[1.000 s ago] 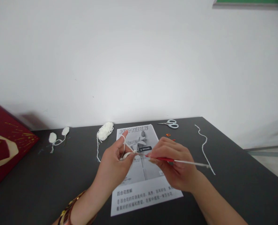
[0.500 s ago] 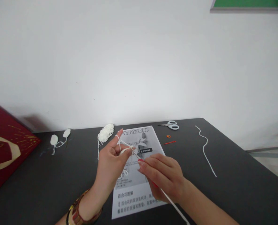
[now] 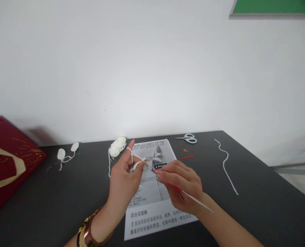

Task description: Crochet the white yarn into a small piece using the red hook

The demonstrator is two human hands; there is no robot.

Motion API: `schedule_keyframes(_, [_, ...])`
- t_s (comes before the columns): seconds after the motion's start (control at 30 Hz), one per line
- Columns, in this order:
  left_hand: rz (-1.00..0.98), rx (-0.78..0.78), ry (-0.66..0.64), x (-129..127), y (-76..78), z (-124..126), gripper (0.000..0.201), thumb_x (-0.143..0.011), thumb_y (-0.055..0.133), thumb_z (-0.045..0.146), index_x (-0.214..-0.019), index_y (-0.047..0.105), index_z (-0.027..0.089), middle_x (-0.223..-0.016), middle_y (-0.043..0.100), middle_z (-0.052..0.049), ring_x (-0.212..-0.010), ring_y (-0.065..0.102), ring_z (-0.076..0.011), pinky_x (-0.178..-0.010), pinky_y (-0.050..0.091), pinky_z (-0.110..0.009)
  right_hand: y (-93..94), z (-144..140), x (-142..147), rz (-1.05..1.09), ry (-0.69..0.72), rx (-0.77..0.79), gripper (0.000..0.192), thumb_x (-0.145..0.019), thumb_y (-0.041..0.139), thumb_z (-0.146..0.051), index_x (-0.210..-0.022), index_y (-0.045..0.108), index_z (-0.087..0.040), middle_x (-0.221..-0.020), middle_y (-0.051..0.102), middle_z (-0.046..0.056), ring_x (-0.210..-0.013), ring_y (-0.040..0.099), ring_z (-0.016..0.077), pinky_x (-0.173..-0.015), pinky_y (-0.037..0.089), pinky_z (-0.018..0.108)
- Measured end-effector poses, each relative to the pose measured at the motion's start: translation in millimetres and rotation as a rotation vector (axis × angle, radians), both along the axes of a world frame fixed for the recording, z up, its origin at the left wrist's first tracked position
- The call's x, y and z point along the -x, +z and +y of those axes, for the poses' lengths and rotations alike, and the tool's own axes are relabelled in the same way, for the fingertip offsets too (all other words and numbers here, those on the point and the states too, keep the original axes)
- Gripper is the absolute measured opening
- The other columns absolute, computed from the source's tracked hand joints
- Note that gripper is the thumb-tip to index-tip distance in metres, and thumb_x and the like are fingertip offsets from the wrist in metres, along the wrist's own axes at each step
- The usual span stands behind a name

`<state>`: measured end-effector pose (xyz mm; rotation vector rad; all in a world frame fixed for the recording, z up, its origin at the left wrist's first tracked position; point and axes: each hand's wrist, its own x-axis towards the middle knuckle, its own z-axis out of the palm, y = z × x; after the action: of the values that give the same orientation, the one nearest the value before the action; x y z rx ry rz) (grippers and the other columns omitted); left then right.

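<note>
Between the thumb and fingers of my left hand [image 3: 125,175] is a small piece of white crochet work [image 3: 137,166], mostly hidden by the fingers. White yarn loops round my raised left index finger and runs to the work. My right hand [image 3: 182,183] grips a crochet hook [image 3: 177,188] by its red handle, the pale rear end sticking out over the wrist. The hook's thin metal tip meets the white stitches at my left fingertips. Under both hands lies a printed pattern sheet [image 3: 162,216] with flower pictures and Chinese text.
A white yarn skein [image 3: 117,146] rests near the wall, left of the sheet. Two joined white crocheted pieces [image 3: 61,154] lie farther left, by a red gift bag [image 3: 11,171]. To the right are scissors [image 3: 190,138], an orange stitch marker [image 3: 185,150], a red needle [image 3: 187,157] and a yarn strand [image 3: 226,161].
The hook has swung, its rear end now pointing more to the right and higher, and my right hand has turned with it. My left hand keeps its hold. The view has shifted slightly.
</note>
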<state>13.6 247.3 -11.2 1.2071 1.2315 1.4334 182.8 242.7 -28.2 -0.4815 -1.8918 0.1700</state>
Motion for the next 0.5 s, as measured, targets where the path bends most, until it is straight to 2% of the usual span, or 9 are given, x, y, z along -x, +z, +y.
schedule_keyframes(0.1, [-0.215, 0.119, -0.068, 0, 7.5, 1, 0.08, -0.067, 0.076, 0.019, -0.139, 0.04, 0.015, -0.068, 0.068, 0.003, -0.059, 0.062, -0.0119, -0.058, 0.047, -0.022, -2.7, 3, -1, -0.066, 0.019, -0.092, 0.045, -0.074, 0.055, 0.003, -0.114, 0.06, -0.016, -0.092, 0.072, 0.012, -0.082, 0.064, 0.0199, -0.067, 0.055, 0.033])
schedule_keyframes(0.17, [-0.337, 0.179, -0.113, -1, 10.5, 1, 0.081, -0.066, 0.076, 0.018, -0.138, 0.04, 0.016, -0.069, 0.071, 0.001, -0.06, 0.063, -0.0124, -0.06, 0.049, -0.024, -2.1, 4, -1, -0.043, 0.01, -0.082, 0.045, -0.074, 0.055, 0.004, -0.115, 0.06, -0.016, -0.091, 0.072, 0.012, -0.08, 0.065, 0.0197, -0.066, 0.055, 0.032])
schedule_keyframes(0.27, [-0.4, 0.187, -0.106, -2, 12.9, 0, 0.084, -0.065, 0.078, 0.014, -0.139, 0.039, 0.018, -0.07, 0.073, 0.001, -0.062, 0.066, -0.013, -0.062, 0.05, -0.024, 1.0, 3, 1, 0.021, 0.014, -0.057, 0.043, -0.076, 0.056, 0.002, -0.113, 0.062, -0.018, -0.089, 0.073, 0.011, -0.077, 0.066, 0.0192, -0.064, 0.055, 0.032])
schedule_keyframes(0.33, [-0.407, 0.161, -0.081, -2, 13.7, 0, 0.084, -0.063, 0.078, 0.013, -0.138, 0.04, 0.017, -0.067, 0.072, 0.002, -0.068, 0.068, -0.0143, -0.065, 0.051, -0.024, 3.0, 2, 2, 0.083, 0.019, 0.03, 0.038, -0.077, 0.058, 0.0, -0.109, 0.064, -0.02, -0.088, 0.073, 0.01, -0.075, 0.066, 0.0187, -0.064, 0.055, 0.032])
schedule_keyframes(0.5, [-0.43, 0.158, -0.102, 0, 13.9, -3, 0.085, -0.062, 0.079, 0.014, -0.138, 0.042, 0.018, -0.067, 0.072, 0.001, -0.076, 0.07, -0.0191, -0.069, 0.052, -0.028, 6.5, 5, 0, 0.285, 0.001, 0.476, 0.015, -0.081, 0.064, -0.011, -0.09, 0.071, -0.02, -0.078, 0.072, 0.007, -0.068, 0.067, 0.0175, -0.06, 0.054, 0.029])
